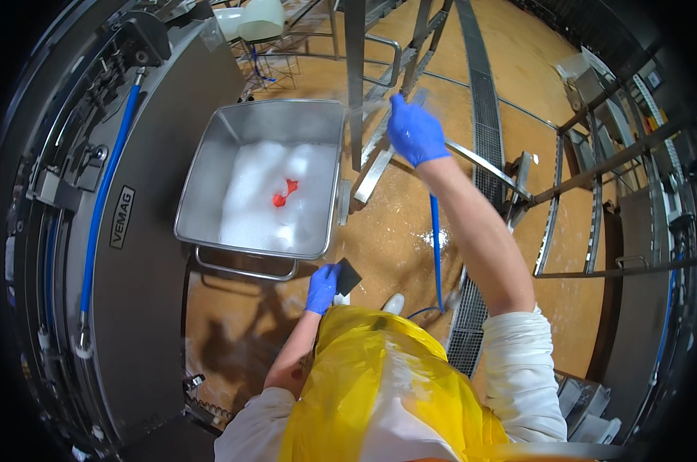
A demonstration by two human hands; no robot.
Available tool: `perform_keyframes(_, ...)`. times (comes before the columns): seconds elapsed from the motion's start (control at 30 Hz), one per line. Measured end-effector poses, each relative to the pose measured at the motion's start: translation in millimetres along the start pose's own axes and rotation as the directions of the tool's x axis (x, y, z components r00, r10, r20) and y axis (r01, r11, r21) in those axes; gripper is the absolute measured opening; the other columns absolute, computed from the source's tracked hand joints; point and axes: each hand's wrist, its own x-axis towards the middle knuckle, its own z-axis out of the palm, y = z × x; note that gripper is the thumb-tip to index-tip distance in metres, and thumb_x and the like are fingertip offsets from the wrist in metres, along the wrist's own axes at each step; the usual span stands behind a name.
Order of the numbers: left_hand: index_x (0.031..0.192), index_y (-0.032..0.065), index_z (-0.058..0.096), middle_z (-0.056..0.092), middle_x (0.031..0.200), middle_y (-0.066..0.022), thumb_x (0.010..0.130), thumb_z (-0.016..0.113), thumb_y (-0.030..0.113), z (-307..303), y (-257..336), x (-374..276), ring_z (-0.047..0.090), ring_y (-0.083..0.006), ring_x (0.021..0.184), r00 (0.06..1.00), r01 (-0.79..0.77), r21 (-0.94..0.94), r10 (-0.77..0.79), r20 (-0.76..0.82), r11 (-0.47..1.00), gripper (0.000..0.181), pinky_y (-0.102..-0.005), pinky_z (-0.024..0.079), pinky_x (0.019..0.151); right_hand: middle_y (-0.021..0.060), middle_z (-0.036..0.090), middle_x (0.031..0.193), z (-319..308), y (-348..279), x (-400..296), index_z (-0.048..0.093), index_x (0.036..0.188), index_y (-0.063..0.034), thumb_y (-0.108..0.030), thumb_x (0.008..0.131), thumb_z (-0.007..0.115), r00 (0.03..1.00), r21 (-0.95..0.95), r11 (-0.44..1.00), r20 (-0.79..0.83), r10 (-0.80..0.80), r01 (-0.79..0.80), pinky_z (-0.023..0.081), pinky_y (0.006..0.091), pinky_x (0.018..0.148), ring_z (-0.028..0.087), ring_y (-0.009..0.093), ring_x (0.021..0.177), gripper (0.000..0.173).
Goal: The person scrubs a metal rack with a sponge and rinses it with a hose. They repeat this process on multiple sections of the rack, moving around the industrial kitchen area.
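My left hand (323, 287), in a blue glove, is low in front of my yellow apron (371, 369) and grips a dark, flat scouring pad (349, 278). My right hand (416, 131), also gloved in blue, is raised ahead, closed around the end of a water hose. A blurred spray leaves it towards the left, past a steel upright (356, 81). The nozzle is mostly hidden by the glove. The blue hose (436, 248) hangs below my right forearm. A steel tub cart (212, 190) on the left holds white foam (256, 190) with a red object (285, 193) on it.
A steel Vemag machine (152, 242) with a blue hose (113, 179) stands left. Steel stair framing (377, 167) rises ahead. A floor drain grate (484, 104) crosses the wet floor (397, 231). Metal railing (602, 167) stands right. The tub's handle (247, 272) juts towards me.
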Motion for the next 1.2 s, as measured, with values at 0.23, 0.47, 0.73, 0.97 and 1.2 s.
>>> perform_keyframes(0.23, 0.095, 0.0045, 0.066, 0.06, 0.077, -0.0019, 0.092, 0.058, 0.031, -57, -3, 15, 0.055, -0.0092, 0.065, 0.992, 0.036, 0.027, -0.039, 0.123, 0.999, 0.028, -0.0261, 0.048, 0.054, 0.0224, 0.065, 0.089, 20, -5, -9, 0.054, 0.103, -0.0031, -0.011, 0.087, 0.042, 0.989, -0.062, 0.991, 0.077, 0.125, -0.121, 0.051, 0.0487, 0.07, 0.064, 0.04, 0.083, 0.021)
perform_keyframes(0.47, 0.095, -0.0032, 0.065, 0.065, 0.08, -0.0062, 0.094, 0.055, 0.028, -84, 2, 60, 0.054, -0.0099, 0.068, 0.976, -0.095, 0.036, 0.086, 0.2, 0.995, 0.033, -0.0275, 0.047, 0.063, 0.0242, 0.065, 0.084, -95, -17, 39, 0.057, 0.099, -0.004, -0.011, 0.087, 0.044, 0.913, -0.058, 0.979, -0.375, 0.162, -0.197, 0.051, 0.0497, 0.069, 0.064, 0.041, 0.08, 0.02)
perform_keyframes(0.73, 0.093, -0.0036, 0.064, 0.062, 0.083, -0.0027, 0.096, 0.053, 0.022, -72, -20, 76, 0.052, -0.0095, 0.077, 0.937, -0.274, -0.035, 0.275, 0.217, 0.961, 0.027, -0.0275, 0.045, 0.068, 0.0247, 0.064, 0.094, -128, 65, -29, 0.058, 0.109, -0.008, -0.017, 0.089, 0.041, 0.857, -0.006, 0.895, -0.293, 0.424, -0.446, 0.048, 0.0498, 0.081, 0.061, 0.04, 0.092, 0.028)
perform_keyframes(0.97, 0.094, -0.0003, 0.064, 0.061, 0.083, -0.0006, 0.096, 0.055, 0.022, -19, -1, 76, 0.053, -0.0074, 0.073, 0.902, -0.193, -0.004, 0.179, 0.393, 0.981, 0.024, -0.0249, 0.046, 0.066, 0.0237, 0.065, 0.099, -298, 264, -225, 0.059, 0.109, -0.0082, -0.023, 0.085, 0.047, 0.509, -0.127, 0.576, -0.644, 0.571, -0.807, 0.049, 0.0473, 0.082, 0.062, 0.041, 0.096, 0.03)
perform_keyframes(1.2, 0.093, 0.0005, 0.064, 0.06, 0.082, 0.0004, 0.095, 0.057, 0.02, 99, 46, 107, 0.053, -0.0066, 0.074, 0.835, -0.358, -0.023, 0.332, 0.439, 0.933, 0.021, -0.0236, 0.046, 0.066, 0.0274, 0.062, 0.105, -381, 305, -344, 0.056, 0.12, -0.0074, -0.016, 0.089, 0.041, 0.268, -0.009, 0.381, -0.725, 0.634, -0.925, 0.047, 0.0476, 0.087, 0.059, 0.042, 0.101, 0.036)
